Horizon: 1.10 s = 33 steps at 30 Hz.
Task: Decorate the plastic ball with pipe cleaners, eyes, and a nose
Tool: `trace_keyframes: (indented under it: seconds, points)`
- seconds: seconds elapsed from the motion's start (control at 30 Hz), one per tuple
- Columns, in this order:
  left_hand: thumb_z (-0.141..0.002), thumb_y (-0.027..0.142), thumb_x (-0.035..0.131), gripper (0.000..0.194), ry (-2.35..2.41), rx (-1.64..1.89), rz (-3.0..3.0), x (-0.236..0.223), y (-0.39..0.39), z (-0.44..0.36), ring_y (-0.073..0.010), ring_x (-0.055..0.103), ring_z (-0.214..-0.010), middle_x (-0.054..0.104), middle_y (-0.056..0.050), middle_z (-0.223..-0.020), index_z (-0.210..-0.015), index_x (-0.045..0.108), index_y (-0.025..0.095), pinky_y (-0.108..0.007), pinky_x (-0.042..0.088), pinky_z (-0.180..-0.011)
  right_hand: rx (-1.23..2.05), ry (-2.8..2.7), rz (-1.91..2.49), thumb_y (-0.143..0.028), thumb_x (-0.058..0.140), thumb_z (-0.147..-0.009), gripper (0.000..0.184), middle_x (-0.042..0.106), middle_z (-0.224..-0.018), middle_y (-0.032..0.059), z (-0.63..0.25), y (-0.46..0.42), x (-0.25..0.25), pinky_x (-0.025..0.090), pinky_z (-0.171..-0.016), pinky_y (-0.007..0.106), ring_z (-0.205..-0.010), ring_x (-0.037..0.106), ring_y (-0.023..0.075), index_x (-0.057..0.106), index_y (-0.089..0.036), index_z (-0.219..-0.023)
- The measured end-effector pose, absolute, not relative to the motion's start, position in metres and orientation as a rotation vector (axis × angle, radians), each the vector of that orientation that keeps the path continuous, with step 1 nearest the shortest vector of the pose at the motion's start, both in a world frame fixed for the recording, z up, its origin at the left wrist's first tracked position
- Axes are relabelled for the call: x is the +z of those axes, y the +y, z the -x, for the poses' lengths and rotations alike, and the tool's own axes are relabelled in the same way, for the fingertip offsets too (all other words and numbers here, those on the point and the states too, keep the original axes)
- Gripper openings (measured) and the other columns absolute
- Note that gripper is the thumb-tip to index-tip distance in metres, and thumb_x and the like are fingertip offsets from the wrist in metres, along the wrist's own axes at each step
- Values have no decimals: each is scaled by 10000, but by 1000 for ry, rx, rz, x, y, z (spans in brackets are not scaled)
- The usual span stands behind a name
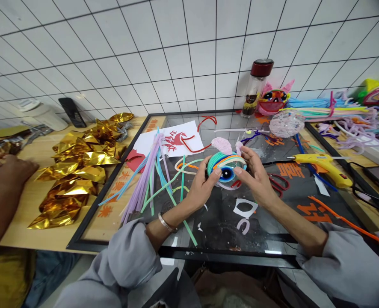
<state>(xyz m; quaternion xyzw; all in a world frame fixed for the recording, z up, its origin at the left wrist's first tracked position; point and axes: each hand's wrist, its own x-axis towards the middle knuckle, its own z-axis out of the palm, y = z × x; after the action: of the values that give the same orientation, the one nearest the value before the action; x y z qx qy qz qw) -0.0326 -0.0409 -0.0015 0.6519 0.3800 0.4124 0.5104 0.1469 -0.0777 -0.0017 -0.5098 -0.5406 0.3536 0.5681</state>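
Note:
Both my hands hold a small ball-shaped pipe-cleaner head [227, 164] above the glass-topped table [273, 239]. The head is wound in teal, orange and blue, has a blue eye facing me and pink fuzzy ears on top. My left hand [202, 186] grips its left side, thumb pressed by the eye. My right hand [256, 175] wraps round its right side, thumb on the front and fingers over the top. Loose pipe cleaners [151, 179] in lilac, blue and green lie fanned out to the left of my left hand.
A yellow glue gun [324, 164] lies right of my hands, red scissors [277, 184] beside it. Gold foil shapes [80, 167] cover the wooden table at left, where another person's hand [6, 171] rests. A bottle [256, 87], a finished mask [274, 100] and piled pipe cleaners [346, 115] stand behind.

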Motion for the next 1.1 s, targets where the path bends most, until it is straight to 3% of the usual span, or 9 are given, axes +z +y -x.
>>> trace_keyframes:
  seconds: [0.23,0.47,1.1]
  points:
    - [-948,556,528,594,931,994,-1545,-2,-42,33,-287,469,-1363,507,-137,-1466,-1402,440,184,-429,333,-1178,773,-1307,1241,-508,728,-826,747,433,-1567,85,-144,-79,0,334,-1201,489,-1434,417,283,403,-302,-1467]
    - [-936,569,533,606,883,992,-1526,1,-43,32,-274,535,-1259,575,-124,-1359,-1388,437,177,-408,408,-1108,794,-1306,1241,-511,737,-821,769,436,-1561,91,-147,-79,-2,320,-1204,493,-1437,411,294,397,-297,-1477]
    - [-920,568,562,626,916,984,-1472,1,-42,28,-273,541,-1256,569,-130,-1363,-1394,424,183,-421,413,-1114,825,-1266,1239,-499,750,-808,764,431,-1564,100,-145,-79,-1,341,-1196,505,-1421,434,284,394,-299,-1454]
